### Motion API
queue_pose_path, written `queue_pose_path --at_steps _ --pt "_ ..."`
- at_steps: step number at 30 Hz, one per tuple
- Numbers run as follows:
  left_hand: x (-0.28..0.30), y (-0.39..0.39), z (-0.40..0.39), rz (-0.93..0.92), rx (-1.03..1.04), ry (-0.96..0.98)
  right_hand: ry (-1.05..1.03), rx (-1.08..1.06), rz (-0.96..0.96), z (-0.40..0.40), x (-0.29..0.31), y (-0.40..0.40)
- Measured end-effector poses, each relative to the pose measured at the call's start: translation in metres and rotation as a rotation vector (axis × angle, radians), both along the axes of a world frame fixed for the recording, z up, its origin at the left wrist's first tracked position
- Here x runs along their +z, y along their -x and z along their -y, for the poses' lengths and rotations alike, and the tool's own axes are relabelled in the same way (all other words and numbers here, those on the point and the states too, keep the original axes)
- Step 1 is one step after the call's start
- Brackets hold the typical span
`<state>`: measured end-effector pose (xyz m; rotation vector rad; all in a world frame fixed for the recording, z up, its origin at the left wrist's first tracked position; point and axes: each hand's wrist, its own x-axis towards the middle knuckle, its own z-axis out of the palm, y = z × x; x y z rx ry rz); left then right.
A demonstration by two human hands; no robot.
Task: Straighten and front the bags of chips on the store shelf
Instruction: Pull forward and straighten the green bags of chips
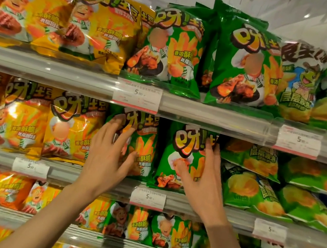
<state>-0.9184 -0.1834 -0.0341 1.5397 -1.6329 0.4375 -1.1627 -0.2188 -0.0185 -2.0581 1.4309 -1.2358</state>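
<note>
Two green chip bags stand upright side by side on the second shelf. My left hand (110,149) lies with spread, straight fingers on the front of the left green bag (144,142). On the right green bag (180,157) rests my right hand (199,173), fingers straight along the bag's right side and thumb across its front. Both bags face forward. The right bag's top reaches the shelf edge above.
Yellow bags (66,127) fill the shelf to the left, and light green bags (251,188) lie stacked flat to the right. The shelf above (214,113) carries more yellow and green bags. Price tags (147,198) hang on the shelf rails. Lower shelves hold further bags.
</note>
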Motion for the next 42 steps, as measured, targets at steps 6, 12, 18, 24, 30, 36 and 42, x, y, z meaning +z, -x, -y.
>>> queue_pose_path --at_steps 6,12,18,24,30,36,42 --pt "-0.006 0.002 -0.028 -0.158 -0.163 0.037 0.061 -0.073 0.067 -0.026 -0.01 0.013" --pt "-0.021 0.02 -0.048 -0.384 -0.322 -0.107 -0.048 -0.104 0.095 -0.059 -0.039 0.031" --pt "-0.042 0.055 -0.06 -0.607 -0.371 -0.331 -0.162 -0.128 0.224 -0.079 -0.067 0.064" --pt "-0.034 0.111 -0.051 -0.7 -0.394 -0.348 -0.111 -0.127 0.272 -0.071 -0.051 0.12" --pt "-0.019 0.191 -0.033 -0.75 -0.377 -0.265 -0.125 -0.061 0.297 -0.048 -0.026 0.189" --pt "0.004 0.258 -0.01 -0.672 -0.329 -0.203 0.042 -0.012 0.151 -0.014 -0.006 0.24" --pt "0.027 0.281 0.036 -0.435 -0.216 -0.169 0.497 -0.263 -0.341 0.037 0.011 0.255"
